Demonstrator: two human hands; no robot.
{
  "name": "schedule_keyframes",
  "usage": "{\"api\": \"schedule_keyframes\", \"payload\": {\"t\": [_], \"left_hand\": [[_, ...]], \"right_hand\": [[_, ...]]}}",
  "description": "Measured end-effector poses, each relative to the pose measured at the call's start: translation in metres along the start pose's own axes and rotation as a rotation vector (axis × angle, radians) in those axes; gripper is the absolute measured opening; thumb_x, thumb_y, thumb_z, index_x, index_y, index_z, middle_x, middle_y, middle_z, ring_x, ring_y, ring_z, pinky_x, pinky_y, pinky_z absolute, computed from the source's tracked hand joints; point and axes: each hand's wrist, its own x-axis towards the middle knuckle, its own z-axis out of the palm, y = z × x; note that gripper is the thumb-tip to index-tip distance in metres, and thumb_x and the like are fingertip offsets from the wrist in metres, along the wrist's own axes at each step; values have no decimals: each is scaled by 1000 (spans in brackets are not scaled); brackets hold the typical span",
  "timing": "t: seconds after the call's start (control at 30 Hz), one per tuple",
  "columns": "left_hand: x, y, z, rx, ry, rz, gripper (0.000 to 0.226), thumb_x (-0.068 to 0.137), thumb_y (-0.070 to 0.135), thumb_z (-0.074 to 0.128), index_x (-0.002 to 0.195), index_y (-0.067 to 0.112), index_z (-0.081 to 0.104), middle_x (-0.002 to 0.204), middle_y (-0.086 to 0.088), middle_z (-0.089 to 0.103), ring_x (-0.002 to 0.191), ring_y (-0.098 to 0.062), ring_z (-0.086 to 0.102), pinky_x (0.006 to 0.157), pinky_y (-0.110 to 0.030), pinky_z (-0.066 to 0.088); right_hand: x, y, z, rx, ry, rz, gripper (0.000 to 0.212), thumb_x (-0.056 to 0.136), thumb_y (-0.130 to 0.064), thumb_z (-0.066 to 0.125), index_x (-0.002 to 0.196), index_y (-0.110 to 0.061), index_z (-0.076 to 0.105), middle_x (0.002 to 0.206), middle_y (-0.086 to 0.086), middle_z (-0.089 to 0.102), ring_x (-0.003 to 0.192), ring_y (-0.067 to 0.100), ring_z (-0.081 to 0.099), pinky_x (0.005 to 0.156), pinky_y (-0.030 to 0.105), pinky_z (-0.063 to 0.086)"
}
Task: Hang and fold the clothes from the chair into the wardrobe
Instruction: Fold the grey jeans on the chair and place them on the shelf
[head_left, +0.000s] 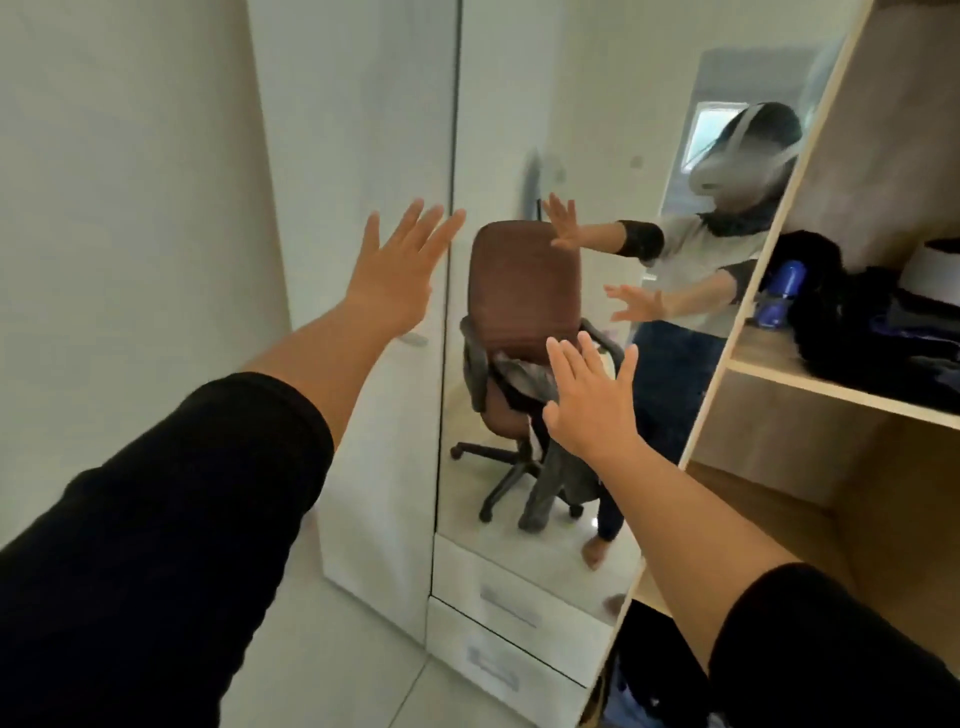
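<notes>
left hand (397, 270): reaching out, fingers spread, holding nothing | right hand (592, 400): reaching out likewise, empty | chair (522, 291) (mirrored) is carrying clothes (511, 371)

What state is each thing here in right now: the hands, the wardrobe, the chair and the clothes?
Left hand: open, fingers spread, holding nothing.
Right hand: open, fingers spread, holding nothing.
Mirror door: closed, reflecting the room.
Wardrobe compartment: open on the right.
Shelf: carrying dark clothes.
Chair: seen in the mirror only, upright.
Clothes on chair: draped over the seat, hanging toward the floor.
</notes>
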Motion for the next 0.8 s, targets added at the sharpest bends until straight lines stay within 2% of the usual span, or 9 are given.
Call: {"api": "schedule_keyframes", "payload": {"t": [0.17, 0.37, 0.63, 0.8], "left_hand": [[-54, -61, -3, 95, -120, -246, 85, 94, 20, 51, 149, 27, -14, 160, -1, -5, 147, -20, -7, 115, -53, 4], [-136, -93, -33, 264, -232, -469, 82, 95, 22, 49, 149, 27, -13, 160, 0, -5, 147, -20, -9, 116, -52, 4], [-290, -114, -110, 479, -435, -804, 85, 95, 23, 50, 148, 28, -16, 160, 0, -6, 147, -20, -9, 116, -53, 5], [-383, -123, -161, 548, -494, -993, 85, 94, 22, 51, 148, 29, -14, 160, 0, -2, 147, -21, -7, 115, -54, 6]], "right_hand": [[42, -60, 0, 70, 68, -252, 71, 94, -37, 36, 151, -15, -2, 158, -2, 8, 147, 20, -6, 109, 64, -6], [55, -132, -8, 215, 128, -494, 69, 94, -33, 36, 150, -16, 0, 158, -1, 10, 147, 20, -5, 110, 63, -2], [-7, -249, -16, 336, 73, -822, 69, 94, -33, 33, 151, -15, -3, 158, -2, 9, 147, 19, -6, 110, 64, -1], [-64, -324, -35, 407, 44, -1002, 70, 95, -34, 33, 151, -15, -5, 159, -1, 6, 146, 20, -9, 110, 65, -1]]}}
